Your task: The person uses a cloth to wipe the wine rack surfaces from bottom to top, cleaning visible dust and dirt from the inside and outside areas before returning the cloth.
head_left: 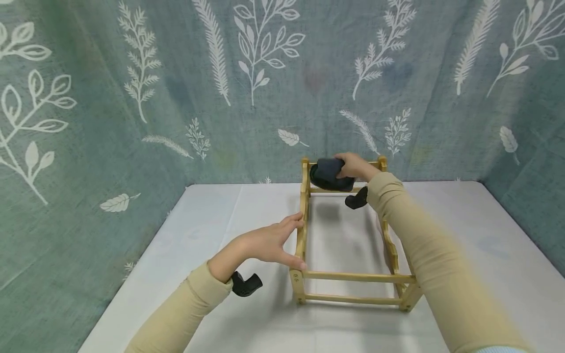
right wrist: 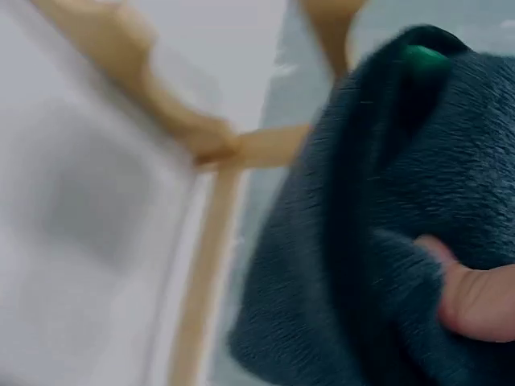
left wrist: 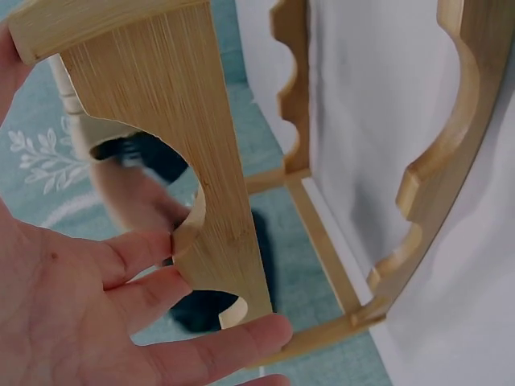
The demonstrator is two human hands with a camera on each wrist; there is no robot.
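My right hand point(head_left: 353, 165) pinches a folded dark blue cloth point(head_left: 328, 174) above the far end of a light wooden rack point(head_left: 353, 277). In the right wrist view the thumb presses into the plush cloth point(right wrist: 298, 265), and a bit of green shows inside its fold. My left hand point(head_left: 269, 242) rests along the rack's left side with its fingers extended. From the left wrist, this hand point(left wrist: 88, 297) touches the notched side panel point(left wrist: 173, 80), thumb at the panel's end. The right hand's other fingers are hidden by the cloth.
A white-covered table point(head_left: 468, 245) carries the rack, whose crossbars point(head_left: 353, 298) join its two notched sides. Patterned green-grey fabric point(head_left: 318, 98) hangs behind the table and at both sides. Dark bands with small black pieces point(head_left: 247, 285) sit at the wrists.
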